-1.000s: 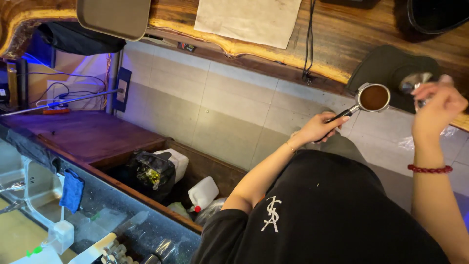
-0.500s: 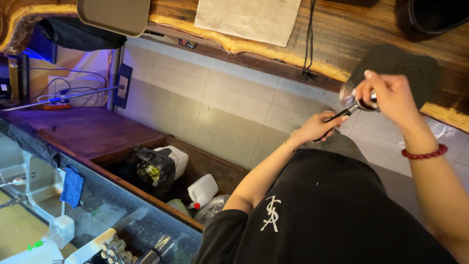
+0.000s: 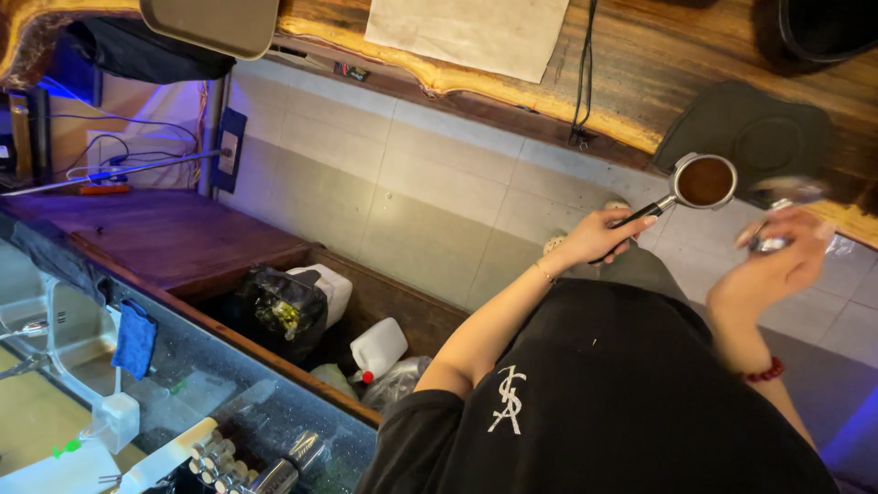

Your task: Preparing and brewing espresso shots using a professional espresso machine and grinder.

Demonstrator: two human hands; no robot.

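Note:
My left hand [image 3: 599, 236] grips the black handle of a metal portafilter [image 3: 705, 180], held level over the tiled floor. Its round basket is full of brown ground coffee and lies uncovered. My right hand [image 3: 768, 265], with a red bead bracelet at the wrist, is just right of and below the basket, apart from it. It is blurred by motion and its fingers close around a small shiny metal object [image 3: 776, 241] whose shape I cannot make out.
A wooden counter [image 3: 631, 64] runs along the top with a dark round mat [image 3: 745, 128], a white sheet [image 3: 471, 32] and a black cable [image 3: 582, 82]. Lower left are a wooden ledge [image 3: 155, 233], a black bag [image 3: 279, 306], white jugs [image 3: 377, 348] and a blue cloth [image 3: 134, 337].
My right hand, which was over the portafilter basket half a second ago, has drawn back down and to the right, uncovering the coffee. The left hand keeps its hold on the handle.

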